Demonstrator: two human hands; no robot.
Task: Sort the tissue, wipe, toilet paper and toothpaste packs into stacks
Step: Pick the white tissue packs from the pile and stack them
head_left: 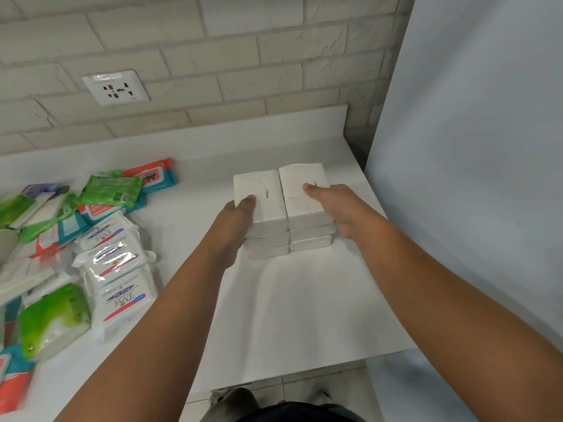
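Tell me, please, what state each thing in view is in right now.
Left tissue stack, three packs high, gripped by left hand.
Right tissue stack, three high, touching the left one, gripped by right hand.
Dove packs, unsorted, overlapping.
Green packs, loose in heap.
Wall socket, nothing plugged in.

wall: white brick wall (213, 56) behind the tabletop (304, 300) | socket: white socket (115, 88) with small dark holes, on the bricks, up on the left | tabletop: white, smooth, meets the wall at the back | right: big plain pale board (472, 147) standing beside the tabletop | floor (304, 388): pale tiles below the front edge
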